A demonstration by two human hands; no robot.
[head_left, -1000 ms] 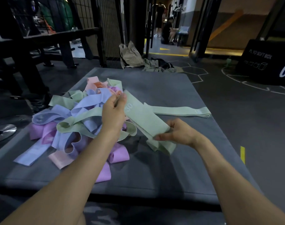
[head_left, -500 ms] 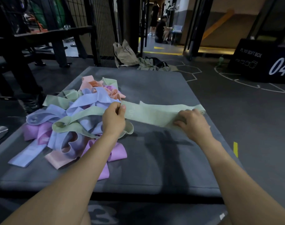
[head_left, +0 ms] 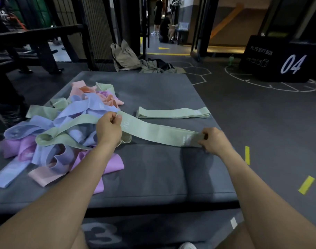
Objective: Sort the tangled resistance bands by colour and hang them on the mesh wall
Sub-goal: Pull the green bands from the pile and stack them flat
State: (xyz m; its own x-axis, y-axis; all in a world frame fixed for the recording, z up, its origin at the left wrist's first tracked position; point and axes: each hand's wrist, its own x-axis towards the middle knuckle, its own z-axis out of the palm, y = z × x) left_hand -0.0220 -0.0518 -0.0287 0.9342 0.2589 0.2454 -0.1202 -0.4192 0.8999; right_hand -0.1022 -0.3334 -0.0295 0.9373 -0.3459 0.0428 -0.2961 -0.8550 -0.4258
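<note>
While a green band (head_left: pixel 159 134) is pinched taut between left hand (head_left: pixel 108 129) and right hand (head_left: pixel 214 141), stacked green bands (head_left: pixel 173 112), seemingly three, lie beyond on the mat (head_left: pixel 153 177).

Green band (head_left: pixel 153 133) w/ white print; lilac/blue/pink pile (head_left: pixel 63 130); grey mat (head_left: pixel 153 173).

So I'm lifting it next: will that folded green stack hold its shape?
Probably not: the folded green stack is loose flat layers, likely to unfold. The held green band sags between the left hand and right hand, so it's floppy.
</note>
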